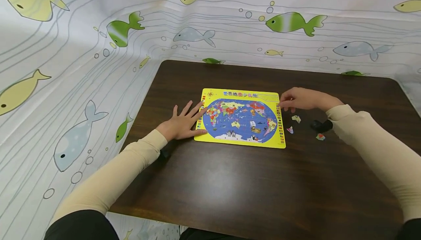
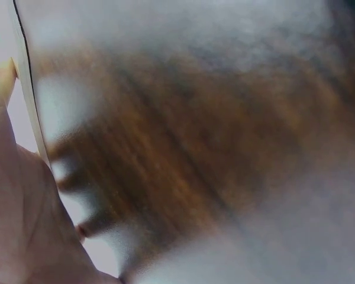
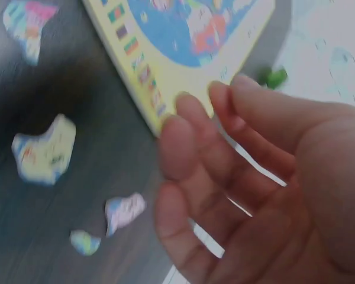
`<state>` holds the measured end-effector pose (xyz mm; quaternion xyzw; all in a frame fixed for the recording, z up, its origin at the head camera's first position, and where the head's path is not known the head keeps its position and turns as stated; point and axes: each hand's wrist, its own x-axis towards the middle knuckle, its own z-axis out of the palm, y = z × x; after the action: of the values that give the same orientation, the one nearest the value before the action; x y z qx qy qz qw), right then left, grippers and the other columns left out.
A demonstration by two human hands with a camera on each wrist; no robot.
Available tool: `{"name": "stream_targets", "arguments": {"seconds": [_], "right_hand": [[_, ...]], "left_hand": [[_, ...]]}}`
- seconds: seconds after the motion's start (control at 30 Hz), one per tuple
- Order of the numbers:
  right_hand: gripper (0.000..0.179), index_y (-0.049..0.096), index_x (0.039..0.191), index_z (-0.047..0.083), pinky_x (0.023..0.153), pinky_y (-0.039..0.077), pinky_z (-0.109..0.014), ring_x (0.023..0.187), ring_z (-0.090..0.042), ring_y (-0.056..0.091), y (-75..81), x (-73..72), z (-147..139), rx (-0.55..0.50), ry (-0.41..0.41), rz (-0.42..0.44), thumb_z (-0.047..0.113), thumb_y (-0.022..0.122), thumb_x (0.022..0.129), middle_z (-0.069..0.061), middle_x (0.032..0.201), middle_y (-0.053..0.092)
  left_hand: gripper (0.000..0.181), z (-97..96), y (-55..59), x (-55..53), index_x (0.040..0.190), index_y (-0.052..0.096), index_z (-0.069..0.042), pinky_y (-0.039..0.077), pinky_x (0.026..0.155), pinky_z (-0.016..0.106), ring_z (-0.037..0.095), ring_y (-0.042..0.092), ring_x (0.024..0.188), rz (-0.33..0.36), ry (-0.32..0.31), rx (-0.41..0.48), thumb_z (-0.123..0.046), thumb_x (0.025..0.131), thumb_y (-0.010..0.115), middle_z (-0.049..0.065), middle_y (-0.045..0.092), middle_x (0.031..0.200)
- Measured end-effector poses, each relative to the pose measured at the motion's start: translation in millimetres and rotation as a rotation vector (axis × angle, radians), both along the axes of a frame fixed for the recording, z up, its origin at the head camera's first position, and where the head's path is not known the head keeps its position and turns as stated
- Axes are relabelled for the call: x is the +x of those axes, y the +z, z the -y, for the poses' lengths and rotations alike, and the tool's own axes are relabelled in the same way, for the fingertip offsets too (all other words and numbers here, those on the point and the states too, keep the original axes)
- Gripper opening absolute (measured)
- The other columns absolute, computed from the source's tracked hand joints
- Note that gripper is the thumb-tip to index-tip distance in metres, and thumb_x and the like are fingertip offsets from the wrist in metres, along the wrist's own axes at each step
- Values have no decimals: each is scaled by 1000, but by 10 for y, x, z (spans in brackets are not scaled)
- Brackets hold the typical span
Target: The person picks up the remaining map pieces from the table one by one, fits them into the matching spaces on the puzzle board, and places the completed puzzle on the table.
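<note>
A yellow world-map puzzle board [image 1: 269, 144] lies flat on the table. My left hand [image 1: 181, 125] rests with spread fingers on its left edge; in the left wrist view, part of that hand [image 2: 23, 219] shows beside the board's thin edge. Beyond the board's right edge is my right hand [image 1: 304, 98], its fingers loosely bent with nothing between them. The right wrist view has these fingers [image 3: 177, 148] close to a board corner. Loose puzzle pieces lie nearby: a cream one [image 3: 44, 151], a pinkish one [image 3: 125, 213] and a small green-blue one [image 3: 84, 242].
The dark wooden table [image 1: 204, 181] extends around the board. Nearer the right forearm lies a red-green piece [image 1: 320, 136], with a black object [image 1: 320, 126] at the right wrist. A fish-patterned sheet [image 1: 230, 17] hangs behind the table and along its left side.
</note>
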<state>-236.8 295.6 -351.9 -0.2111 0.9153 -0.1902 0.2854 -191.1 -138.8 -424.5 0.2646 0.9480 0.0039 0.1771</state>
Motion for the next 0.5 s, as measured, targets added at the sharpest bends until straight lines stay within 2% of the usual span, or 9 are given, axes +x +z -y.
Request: {"name": "stream_targets", "arguments": {"seconds": [0.17,0.27,0.37,0.5], "right_hand": [[37,65,109,5,68,51,-35,74,-23,60,148,41,-296,-58,-174,-110,38,56,96,-13,93,65],[38,65,110,6,67,51,-32,75,-25,60,190,82,-477,-60,-246,-157,40,54,96,-13,94,65],[38,65,109,8,67,49,-32,76,-24,59,187,159,-631,-47,-264,-182,41,53,97,-13,94,65],[38,65,110,8,65,49,-32,74,-19,58,128,274,-804,-30,-245,-167,41,52,97,-12,94,64]], "left_hand": [[88,2,16,7,152,-7,-38,-1,108,74,33,-12,149,10,1,2,-81,84,27,-5,-16,161],[88,0,24,9,153,-7,-37,-1,108,74,33,-12,149,14,2,3,-81,84,27,-5,-16,161],[88,-5,30,12,153,-7,-36,-2,108,73,33,-12,149,18,2,2,-81,84,27,-5,-17,161],[89,-5,33,10,153,-7,-36,-2,108,73,33,-13,149,24,1,3,-81,84,27,-5,-17,161]]}}
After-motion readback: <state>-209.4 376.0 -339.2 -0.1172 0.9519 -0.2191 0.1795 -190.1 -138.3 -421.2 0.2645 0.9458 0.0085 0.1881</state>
